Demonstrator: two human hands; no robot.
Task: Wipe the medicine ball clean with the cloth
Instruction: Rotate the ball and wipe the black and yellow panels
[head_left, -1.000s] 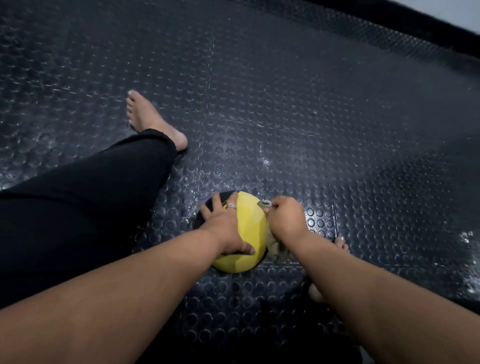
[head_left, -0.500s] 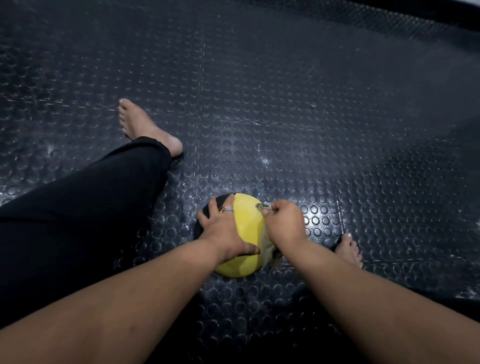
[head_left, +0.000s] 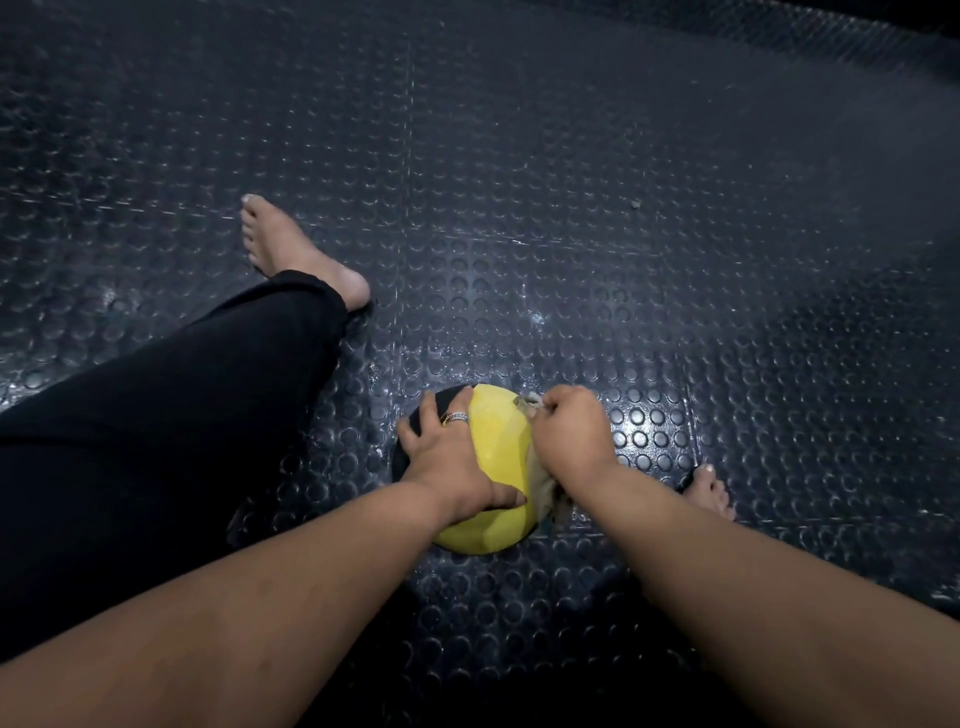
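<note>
A yellow and black medicine ball (head_left: 500, 441) sits on the studded black floor mat between my legs. My left hand (head_left: 451, 457) lies spread over the ball's left side, fingers on the black panel, thumb on the yellow, a ring on one finger. My right hand (head_left: 570, 435) is curled around a pale cloth (head_left: 543, 486) and holds it against the ball's right side. Only bits of the cloth show, at the knuckles and under the wrist.
My left leg (head_left: 171, 415) in black trousers stretches out to the left, its bare foot (head_left: 296, 249) on the mat (head_left: 623, 208). Toes of my right foot (head_left: 709, 491) show just right of my right forearm. Studded mat stretches ahead and to the right.
The view has tilted down a little, so the ball and hands sit slightly lower in frame. My right hand has shifted slightly on the ball's right side; my left hand keeps its hold.
</note>
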